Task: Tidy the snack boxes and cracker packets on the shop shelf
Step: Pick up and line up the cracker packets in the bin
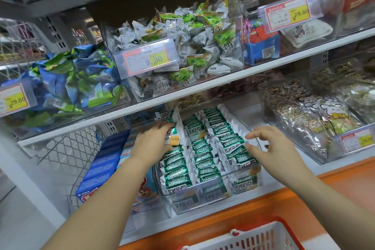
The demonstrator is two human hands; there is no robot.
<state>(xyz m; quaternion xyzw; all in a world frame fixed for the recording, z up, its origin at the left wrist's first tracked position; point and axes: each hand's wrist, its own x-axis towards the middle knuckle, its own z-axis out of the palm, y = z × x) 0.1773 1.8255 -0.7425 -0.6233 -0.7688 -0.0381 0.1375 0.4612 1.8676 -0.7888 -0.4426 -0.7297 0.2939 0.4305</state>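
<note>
Green-and-white cracker packets (205, 154) stand in three rows inside a clear plastic bin (183, 204) on the lower shelf. My left hand (153, 144) grips an upright packet (176, 138) at the back of the left row. Over the right row, my right hand (267, 148) hovers with fingers spread and loosely bent, its thumb touching a packet. Blue snack boxes (101, 166) stand in a line left of the bin, partly hidden by my left forearm.
The upper shelf (233, 79) carries clear bins of wrapped sweets (188, 46) and blue-green packets (75, 79) with price tags. Bagged snacks (308, 122) fill a bin on the right. A red-and-white basket (257, 237) sits below, by an orange ledge (334, 184).
</note>
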